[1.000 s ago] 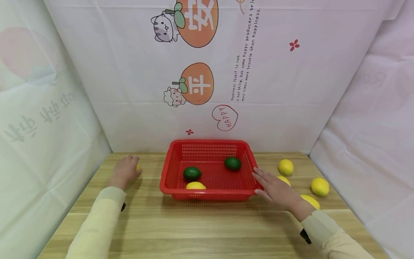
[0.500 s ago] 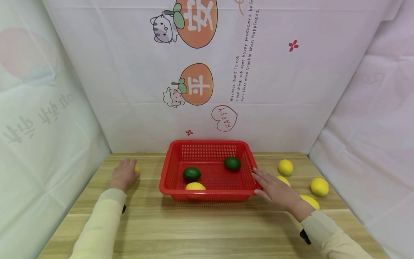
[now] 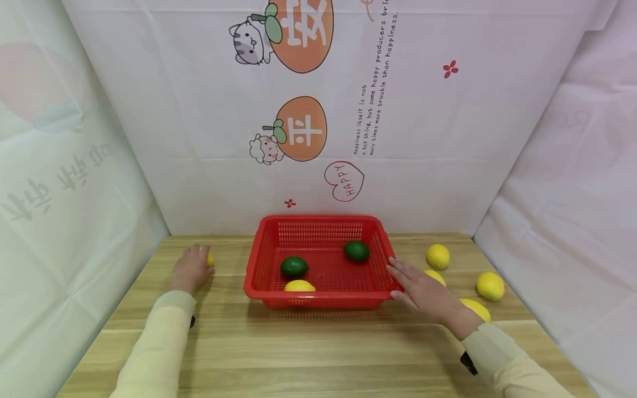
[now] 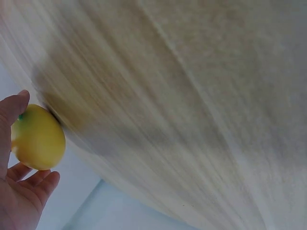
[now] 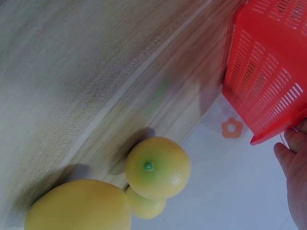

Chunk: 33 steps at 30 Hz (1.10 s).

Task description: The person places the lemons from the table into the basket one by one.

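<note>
At the table's left, my left hand [image 3: 191,269] holds a yellow lemon [image 4: 41,139]. In the left wrist view the thumb lies at its top and curled fingers below. The lemon rests at the tabletop; in the head view the hand mostly hides it. A red plastic basket [image 3: 328,294] stands at the middle back. Inside are a dark green oval fruit [image 3: 294,267], another dark green fruit [image 3: 356,251] and a lemon [image 3: 299,286] by the front wall. My right hand [image 3: 428,296] touches the basket's right rim with its fingers extended.
Several lemons lie right of the basket: a back lemon [image 3: 438,256], a far-right lemon [image 3: 490,286], and a nearer lemon [image 3: 475,309] partly behind the right wrist. White printed cloth [image 3: 413,182] walls the wooden table [image 3: 318,348] at the back and both sides.
My left hand has shifted slightly around the lemon, and a bit more of the lemon shows. The right hand stays at the basket rim. The head view has drifted a little.
</note>
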Available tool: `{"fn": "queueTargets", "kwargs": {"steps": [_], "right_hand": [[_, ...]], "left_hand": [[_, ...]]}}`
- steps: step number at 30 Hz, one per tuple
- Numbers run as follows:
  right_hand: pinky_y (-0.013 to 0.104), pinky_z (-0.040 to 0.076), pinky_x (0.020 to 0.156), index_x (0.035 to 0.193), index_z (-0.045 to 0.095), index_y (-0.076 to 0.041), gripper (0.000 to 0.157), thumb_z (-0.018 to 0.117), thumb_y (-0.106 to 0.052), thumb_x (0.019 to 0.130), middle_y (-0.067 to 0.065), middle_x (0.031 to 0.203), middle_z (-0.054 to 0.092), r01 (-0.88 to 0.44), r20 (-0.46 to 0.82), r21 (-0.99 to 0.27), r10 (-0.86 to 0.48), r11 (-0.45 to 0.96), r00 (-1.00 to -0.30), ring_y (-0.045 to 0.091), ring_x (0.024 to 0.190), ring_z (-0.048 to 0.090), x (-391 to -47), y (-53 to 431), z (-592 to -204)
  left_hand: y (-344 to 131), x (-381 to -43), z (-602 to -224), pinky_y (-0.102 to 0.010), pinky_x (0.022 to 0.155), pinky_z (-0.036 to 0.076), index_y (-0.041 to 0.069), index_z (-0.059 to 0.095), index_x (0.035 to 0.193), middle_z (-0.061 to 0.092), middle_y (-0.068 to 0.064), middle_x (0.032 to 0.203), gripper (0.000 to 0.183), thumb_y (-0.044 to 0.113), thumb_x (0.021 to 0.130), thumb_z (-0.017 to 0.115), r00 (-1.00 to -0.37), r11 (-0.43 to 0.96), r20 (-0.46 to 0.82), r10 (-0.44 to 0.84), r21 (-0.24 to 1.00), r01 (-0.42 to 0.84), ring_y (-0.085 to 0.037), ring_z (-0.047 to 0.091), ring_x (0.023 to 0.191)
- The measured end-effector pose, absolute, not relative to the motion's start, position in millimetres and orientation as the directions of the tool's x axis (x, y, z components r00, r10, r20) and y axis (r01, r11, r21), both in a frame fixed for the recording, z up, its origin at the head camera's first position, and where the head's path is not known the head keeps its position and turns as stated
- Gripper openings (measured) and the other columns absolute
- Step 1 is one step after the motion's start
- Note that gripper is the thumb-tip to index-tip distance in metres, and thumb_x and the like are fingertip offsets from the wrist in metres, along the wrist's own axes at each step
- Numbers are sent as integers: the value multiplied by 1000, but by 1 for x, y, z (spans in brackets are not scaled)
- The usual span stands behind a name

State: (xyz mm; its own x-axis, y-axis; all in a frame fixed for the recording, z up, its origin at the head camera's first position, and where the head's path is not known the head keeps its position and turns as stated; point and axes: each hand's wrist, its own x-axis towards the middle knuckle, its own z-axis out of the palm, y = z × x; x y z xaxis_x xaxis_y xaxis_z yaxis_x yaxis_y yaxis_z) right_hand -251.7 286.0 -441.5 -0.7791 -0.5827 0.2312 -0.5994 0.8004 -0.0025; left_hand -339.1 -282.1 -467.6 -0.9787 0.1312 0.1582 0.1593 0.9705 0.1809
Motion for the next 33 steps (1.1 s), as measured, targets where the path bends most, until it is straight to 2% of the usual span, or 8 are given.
{"fn": "queueTargets", "kwargs": {"steps": [12,21,28,33], "right_hand": [[49,38,106,143,45,0,64,56,-42,96,17,152,36,-601,241,3,-584,800,-776,35,136,37,-251,286,-439],[49,39,105,143,45,0,65,56,-44,96,17,152,37,-608,247,7,-591,794,-768,35,136,38,-252,285,-443],[48,39,105,144,44,0,65,56,-44,96,16,152,36,-600,234,1,-584,800,-778,34,136,38,-251,285,-441],[49,40,105,143,46,0,65,57,-43,96,17,151,37,-603,244,4,-585,798,-773,35,135,39,-250,284,-439]], "left_hand": [[-283,-342,-471,-63,82,47,-10,43,131,44,-36,122,57,5,84,71,-970,967,198,139,184,176,-54,45,112],[-285,-341,-473,-61,86,46,-10,46,127,47,-35,118,54,5,81,71,-966,968,205,160,161,195,-52,47,110],[-288,-343,-476,-62,77,48,-9,49,120,50,-33,111,48,4,80,71,-948,965,259,185,134,225,-52,51,102],[-287,-342,-473,-61,84,46,-10,50,120,50,-33,114,48,4,80,71,-934,960,290,211,116,253,-52,50,105]]}}
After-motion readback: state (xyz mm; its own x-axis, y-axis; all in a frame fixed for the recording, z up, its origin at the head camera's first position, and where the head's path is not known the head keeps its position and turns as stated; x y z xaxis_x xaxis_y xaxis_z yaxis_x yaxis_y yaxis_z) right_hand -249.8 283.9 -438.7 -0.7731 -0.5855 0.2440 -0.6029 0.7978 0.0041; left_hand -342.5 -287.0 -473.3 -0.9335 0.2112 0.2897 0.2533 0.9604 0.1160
